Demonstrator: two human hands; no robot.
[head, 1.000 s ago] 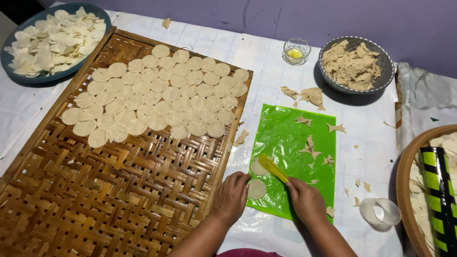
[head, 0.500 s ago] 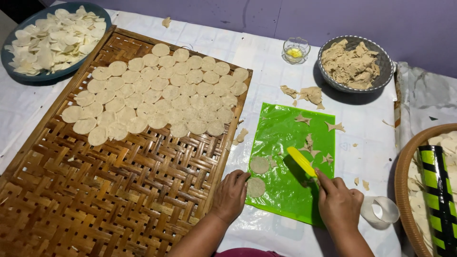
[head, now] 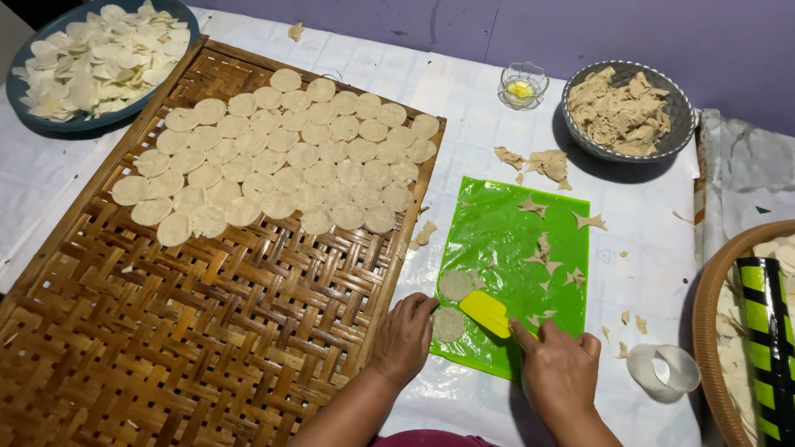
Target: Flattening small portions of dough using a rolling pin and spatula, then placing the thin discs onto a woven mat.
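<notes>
Two dough discs lie on the green plastic sheet (head: 517,248), both between the hands. The nearer disc (head: 449,324) touches the fingertips of the left hand (head: 404,335), which rests palm down with its fingers loosely curled at the sheet's near left corner, pinching nothing that can be made out. The second disc (head: 455,285) sits just beyond the first, close to the left hand's fingertips but apart from them.

The right hand (head: 559,372) is closed around the handle of a yellow scraper (head: 487,313), its forefinger stretched along the top; the blade lies flat on the sheet, just to the right of the nearer disc (whether it touches the disc cannot be told).

Beyond the right hand, about nine small pointed dough offcuts (head: 544,247) are scattered over the sheet, and a few more crumbs lie on the white surface (head: 646,240) to its right. Just right of the right hand lies one white ring cutter (head: 662,368).

To the left of the left hand lies one woven bamboo tray (head: 166,331), its far half covered with rows of cut discs (head: 281,153), roughly fifty, well apart from both hands. Farther off stand one blue dish of pale chips (head: 91,58), one small glass (head: 522,85) with something yellow in it, and one grey bowl of dough scraps (head: 627,109). One round basket (head: 716,331) shows at the far right edge.
</notes>
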